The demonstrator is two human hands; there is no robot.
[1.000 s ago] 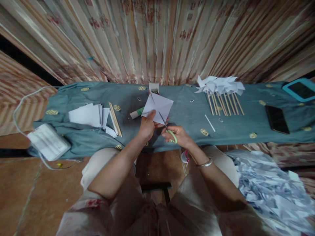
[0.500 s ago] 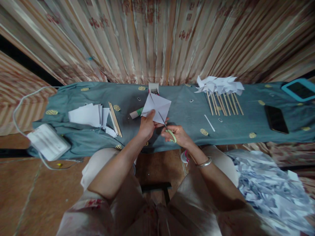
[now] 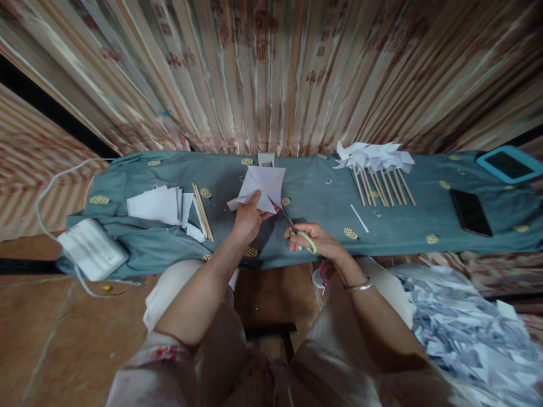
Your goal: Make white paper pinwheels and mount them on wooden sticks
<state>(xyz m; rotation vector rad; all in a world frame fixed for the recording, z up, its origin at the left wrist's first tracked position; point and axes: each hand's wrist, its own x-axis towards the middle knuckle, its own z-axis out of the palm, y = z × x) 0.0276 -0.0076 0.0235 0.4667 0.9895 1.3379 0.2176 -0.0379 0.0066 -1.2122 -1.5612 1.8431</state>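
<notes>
A square of white paper (image 3: 265, 180) with cuts running in from its corners is pinched in my left hand (image 3: 249, 217), thumb on top and fingers beneath. My right hand (image 3: 316, 238) grips a pair of scissors (image 3: 307, 241) by the light green handles. The dark blades point up and left, their tips near the paper's lower right corner; whether they touch it I cannot tell. Behind the paper, a small open box (image 3: 266, 159) and a pale tube-like stick (image 3: 232, 204) are partly covered.
A paper stack (image 3: 155, 204) and wooden sticks (image 3: 203, 213) lie left, beside a white power strip or box (image 3: 93, 249). Several paper pinwheels (image 3: 375, 156) on sticks, a paper strip (image 3: 360, 219), a phone (image 3: 470, 212) and a blue-framed tablet (image 3: 509, 164) lie right. Paper pieces (image 3: 466, 333) heap below.
The scissors have drawn back from the paper toward the lower right. My left hand has turned the paper, and a cut now shows at its lower right corner. The view has shifted slightly.
</notes>
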